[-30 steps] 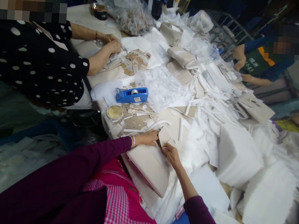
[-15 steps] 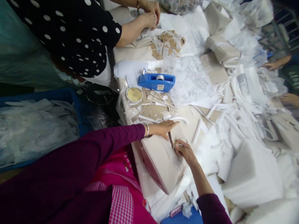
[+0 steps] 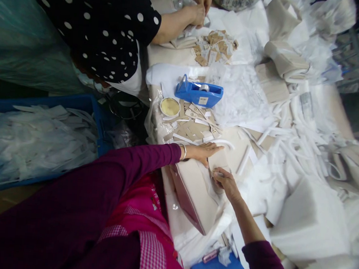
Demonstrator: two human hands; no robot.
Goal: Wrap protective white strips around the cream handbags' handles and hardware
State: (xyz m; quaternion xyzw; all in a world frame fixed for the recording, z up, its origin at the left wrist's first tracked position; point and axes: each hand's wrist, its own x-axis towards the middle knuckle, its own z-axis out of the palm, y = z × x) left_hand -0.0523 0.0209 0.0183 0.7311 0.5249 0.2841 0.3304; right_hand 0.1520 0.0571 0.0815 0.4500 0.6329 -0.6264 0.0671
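Observation:
A pale beige bag (image 3: 198, 193) with a pinkish side lies on the table in front of me. My left hand (image 3: 203, 151) rests flat on its upper end, fingers spread, a bracelet at the wrist. At the bag's right side, my right hand (image 3: 225, 182) has its fingers pinched together near a small metal piece on the flap; what they hold is too small to make out. A white curved strip (image 3: 226, 143) lies just beyond my left fingertips.
Beyond the bag are a blue tape dispenser (image 3: 199, 93), a round tin (image 3: 170, 107) and tan tags (image 3: 216, 47). A person in polka dots (image 3: 103, 31) works at the far left. White wrapping (image 3: 312, 217) piles up right; a blue crate (image 3: 97, 124) stands left.
The view has shifted, so the table items sit further right. My hands keep nearly the same places on the bag. The other person's hands have moved a little.

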